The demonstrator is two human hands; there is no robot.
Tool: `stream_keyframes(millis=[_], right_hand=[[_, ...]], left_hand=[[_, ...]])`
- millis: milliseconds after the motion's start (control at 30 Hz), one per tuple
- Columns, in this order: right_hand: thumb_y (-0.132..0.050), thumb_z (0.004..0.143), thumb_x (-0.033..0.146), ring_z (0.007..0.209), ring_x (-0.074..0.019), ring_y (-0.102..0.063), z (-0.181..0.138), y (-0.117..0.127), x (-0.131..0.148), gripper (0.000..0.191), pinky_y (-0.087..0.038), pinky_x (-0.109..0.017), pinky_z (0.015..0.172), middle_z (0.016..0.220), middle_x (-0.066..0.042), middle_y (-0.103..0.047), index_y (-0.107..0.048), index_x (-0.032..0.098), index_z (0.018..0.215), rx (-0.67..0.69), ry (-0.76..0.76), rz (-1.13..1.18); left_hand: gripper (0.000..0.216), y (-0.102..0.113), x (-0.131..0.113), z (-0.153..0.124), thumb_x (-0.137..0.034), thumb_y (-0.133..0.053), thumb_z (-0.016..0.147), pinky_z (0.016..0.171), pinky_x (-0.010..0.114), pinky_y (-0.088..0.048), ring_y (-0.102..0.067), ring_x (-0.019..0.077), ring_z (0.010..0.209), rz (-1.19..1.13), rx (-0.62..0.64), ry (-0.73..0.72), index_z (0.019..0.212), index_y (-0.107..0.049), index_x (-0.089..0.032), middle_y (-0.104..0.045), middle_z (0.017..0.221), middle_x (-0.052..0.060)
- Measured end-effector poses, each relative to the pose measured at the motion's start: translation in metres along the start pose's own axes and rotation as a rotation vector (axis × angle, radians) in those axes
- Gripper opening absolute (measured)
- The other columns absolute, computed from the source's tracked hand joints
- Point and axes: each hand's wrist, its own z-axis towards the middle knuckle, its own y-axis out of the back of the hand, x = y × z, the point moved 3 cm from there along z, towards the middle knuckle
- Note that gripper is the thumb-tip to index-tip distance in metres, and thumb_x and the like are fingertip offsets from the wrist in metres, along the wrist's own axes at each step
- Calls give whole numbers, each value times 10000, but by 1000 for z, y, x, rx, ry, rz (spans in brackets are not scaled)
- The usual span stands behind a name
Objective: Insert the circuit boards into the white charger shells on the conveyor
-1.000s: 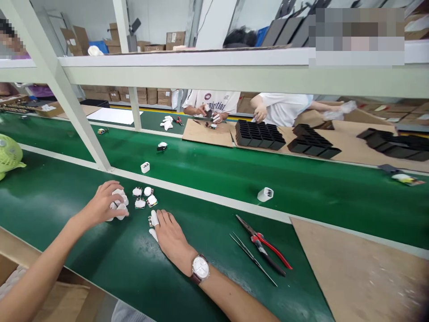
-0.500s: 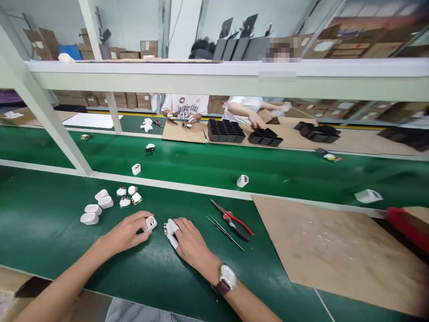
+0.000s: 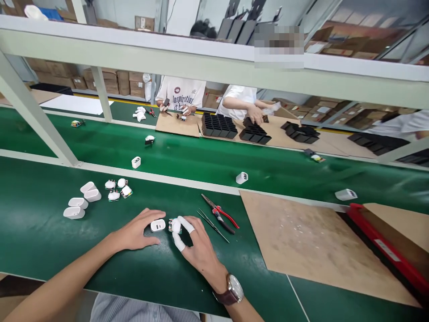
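Your left hand point(image 3: 139, 230): spread around white oval plastic casing point(image 3: 157, 226). Your right hand point(image 3: 200, 247): pinching white-topped circuit board point(image 3: 176, 226); grip best kept light.

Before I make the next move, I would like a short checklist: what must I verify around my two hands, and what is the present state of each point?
1. Circuit board pinched by the right hand: ok, held between thumb and finger in white finger covers.
2. White housing gripped by the left hand: not ok, the hand is open around it.
3. Two slots of the housing visible: ok.
4. Right hand apart from the pliers and tweezers: ok, both lie on the table beyond it, to its right.
5. Underside of the board undamaged: cannot tell, it is hidden.
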Motion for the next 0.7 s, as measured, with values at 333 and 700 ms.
stream_keyframes(millis=[333, 700], right_hand=[[-639, 987, 159, 1140, -280, -624, 1, 14, 17, 528, -606, -485, 926, 1217, -126, -646, -457, 245, 1475, 56, -25, 61], [-638, 985, 124, 1162, -296, -613, -3, -7, 27, 578, -613, -504, 917, 1278, -146, -633, -426, 256, 1506, 93, 80, 89]], left_hand=[[460, -6, 9, -7, -225, -714, 931, 939, 391, -572, -658, 240, 1088, 57, -90, -26, 1366, -575, -276, -670, 1280, 78], [427, -25, 6, -13, -344, -742, 935, 817, 349, -590, -680, 235, 1012, 264, -263, -108, 1293, -531, -249, -590, 1179, 86]])
